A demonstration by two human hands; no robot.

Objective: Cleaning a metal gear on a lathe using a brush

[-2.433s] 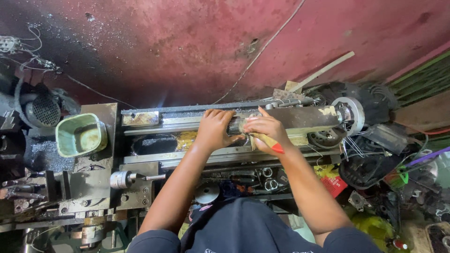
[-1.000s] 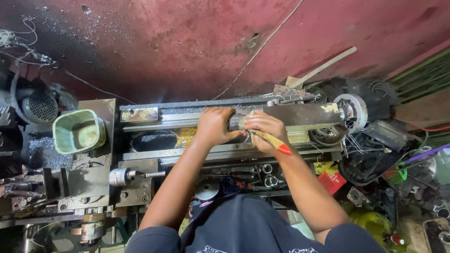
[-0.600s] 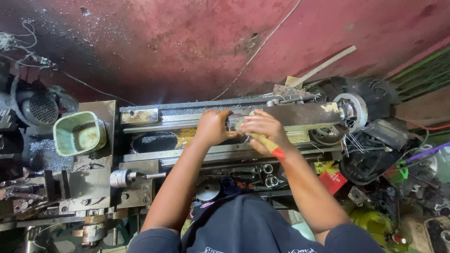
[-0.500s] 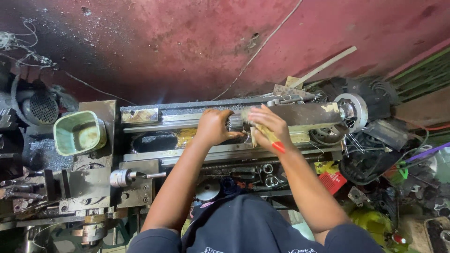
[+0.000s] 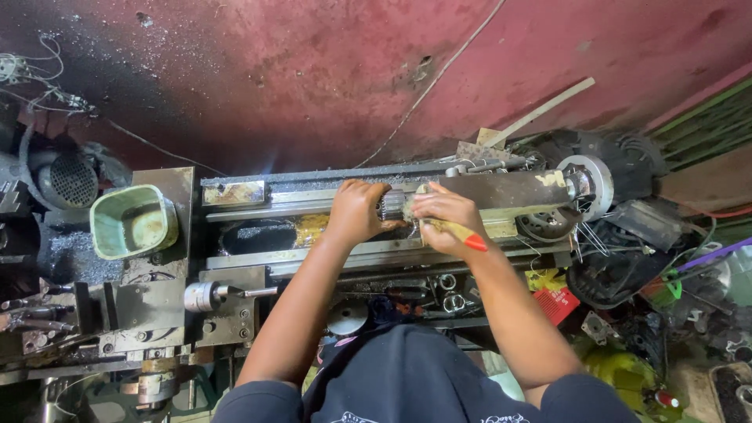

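Note:
I look straight down on a grimy metal lathe (image 5: 258, 196). My left hand (image 5: 356, 211) is wrapped around a ribbed, gear-like metal part (image 5: 391, 204) over the lathe bed. My right hand (image 5: 442, 215) grips a small brush with a wooden handle and a red tip (image 5: 470, 239); its bristle end touches the ribbed part. The two hands sit almost against each other, with the part showing between them. A long grey metal block (image 5: 509, 190) runs to the right of my hands toward a round handwheel (image 5: 591, 184).
A green square container (image 5: 133, 222) sits on the left end of the machine. A fan-cooled motor (image 5: 70, 178) lies at far left. Metal rings and tools (image 5: 446, 282) lie below the bed. Cluttered parts, wires and a red box (image 5: 558, 304) fill the right side. A red wall (image 5: 352, 70) stands behind.
The hands have stayed on the same spot of the lathe. The right hand with the brush has shifted by small amounts against the ribbed part.

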